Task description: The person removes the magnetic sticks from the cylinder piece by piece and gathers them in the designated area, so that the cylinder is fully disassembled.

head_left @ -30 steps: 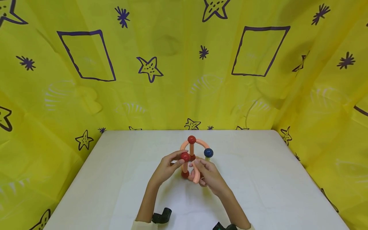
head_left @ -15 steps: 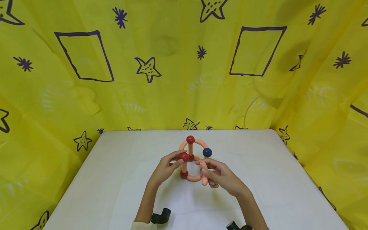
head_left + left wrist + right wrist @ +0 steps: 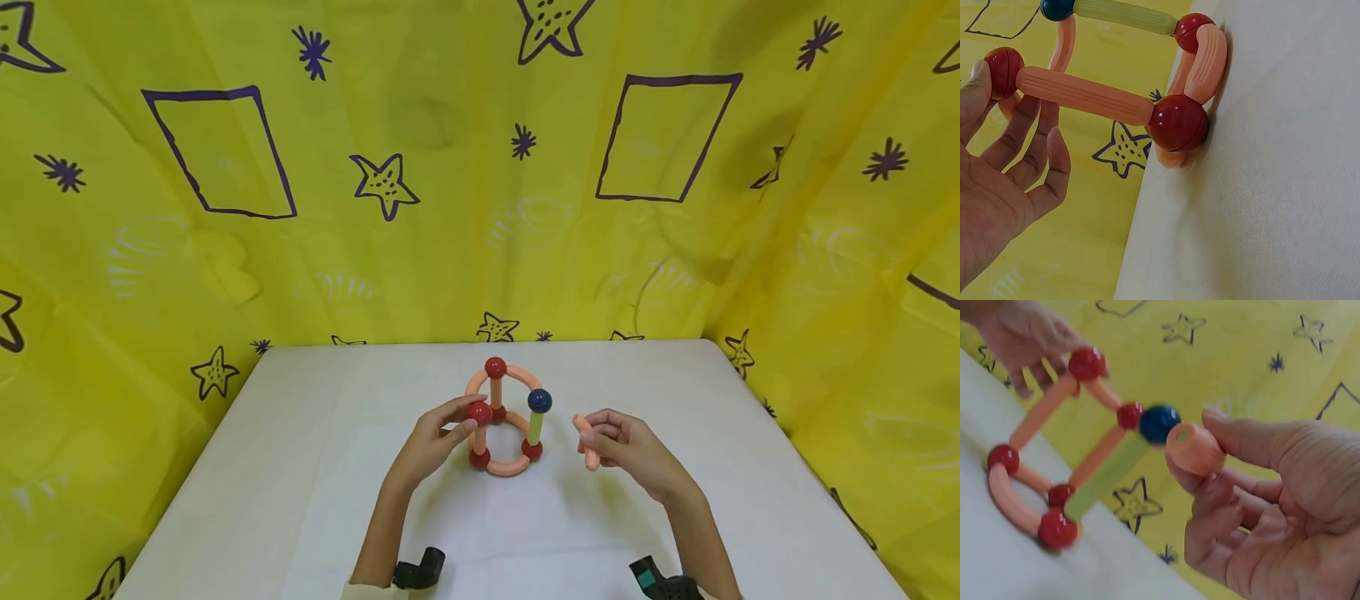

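Observation:
A frame of balls and rods stands on the white table: red balls [image 3: 480, 457] below, curved peach rods [image 3: 507, 468] between them, and upright rods topped by red balls and one blue ball [image 3: 540, 401]. The upright under the blue ball is a yellow-green rod [image 3: 536, 428]. My left hand [image 3: 433, 435] pinches the near-left top red ball [image 3: 1005, 73] between thumb and fingers. To the right of the frame and apart from it, my right hand [image 3: 636, 450] pinches a loose curved peach rod [image 3: 587, 443]; its hollow end [image 3: 1195, 450] faces the right wrist camera.
The white table [image 3: 315, 467] extends on both sides of the frame. Behind and beside it hangs a yellow curtain [image 3: 450, 250] with dark star drawings. Black wrist bands [image 3: 420, 570] sit on both forearms.
My right hand has drawn away to the right from the frame with the peach rod, uncovering the yellow-green upright. My left hand keeps its pinch on the red ball.

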Demonstrator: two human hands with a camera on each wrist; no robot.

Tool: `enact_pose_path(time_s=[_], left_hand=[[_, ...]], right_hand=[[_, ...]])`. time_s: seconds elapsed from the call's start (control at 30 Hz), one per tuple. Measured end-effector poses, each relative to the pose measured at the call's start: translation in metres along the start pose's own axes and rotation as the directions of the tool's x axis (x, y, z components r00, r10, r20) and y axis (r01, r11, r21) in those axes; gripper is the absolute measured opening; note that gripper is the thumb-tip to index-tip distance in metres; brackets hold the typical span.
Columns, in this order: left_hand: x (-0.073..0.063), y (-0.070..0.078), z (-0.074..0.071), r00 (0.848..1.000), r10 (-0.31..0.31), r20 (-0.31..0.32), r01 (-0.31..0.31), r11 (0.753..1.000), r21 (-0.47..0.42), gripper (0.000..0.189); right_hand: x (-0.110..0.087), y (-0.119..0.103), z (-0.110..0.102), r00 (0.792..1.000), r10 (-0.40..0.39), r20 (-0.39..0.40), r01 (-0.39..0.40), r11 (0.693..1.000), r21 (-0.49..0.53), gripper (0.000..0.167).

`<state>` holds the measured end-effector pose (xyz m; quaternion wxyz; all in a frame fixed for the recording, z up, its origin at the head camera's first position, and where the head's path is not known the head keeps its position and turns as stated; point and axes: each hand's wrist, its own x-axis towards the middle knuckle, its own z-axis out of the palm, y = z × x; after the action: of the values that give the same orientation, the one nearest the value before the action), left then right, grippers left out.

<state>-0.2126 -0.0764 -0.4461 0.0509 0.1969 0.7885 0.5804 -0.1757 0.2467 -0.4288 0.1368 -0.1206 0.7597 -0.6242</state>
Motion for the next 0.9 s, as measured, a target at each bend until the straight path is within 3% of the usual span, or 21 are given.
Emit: enact_pose_path(time_s=[0.17, 0.4, 0.5, 0.7, 0.9], left_hand=[[0.001, 0.000, 0.001, 1.000, -0.004, -0.003, 0.004, 1.000, 0.002, 0.040], [0.001, -0.001, 0.001, 1.000, -0.004, 0.006, 0.004, 1.000, -0.002, 0.039], [0.001, -0.001, 0.001, 1.000, 0.001, 0.009, -0.001, 1.000, 0.001, 0.039], [0.004, -0.001, 0.002, 1.000, 0.005, 0.007, -0.005, 1.000, 0.016, 0.040], [0.002, -0.002, 0.001, 1.000, -0.003, 0.009, 0.003, 1.000, 0.011, 0.040]], right_hand=[[0.001, 0.020, -0.014, 0.981, 0.095, -0.171, -0.108, 0.992, -0.067, 0.039], [0.004, 0.038, -0.017, 0.946, 0.180, -0.270, -0.187, 0.982, -0.001, 0.042], [0.007, 0.042, -0.016, 0.925, 0.176, -0.336, -0.203, 0.978, -0.047, 0.046], [0.011, 0.049, -0.018, 0.852, 0.146, -0.502, -0.295, 0.927, -0.230, 0.048], [0.018, 0.063, -0.018, 0.757, 0.093, -0.646, -0.327, 0.911, -0.252, 0.036]])
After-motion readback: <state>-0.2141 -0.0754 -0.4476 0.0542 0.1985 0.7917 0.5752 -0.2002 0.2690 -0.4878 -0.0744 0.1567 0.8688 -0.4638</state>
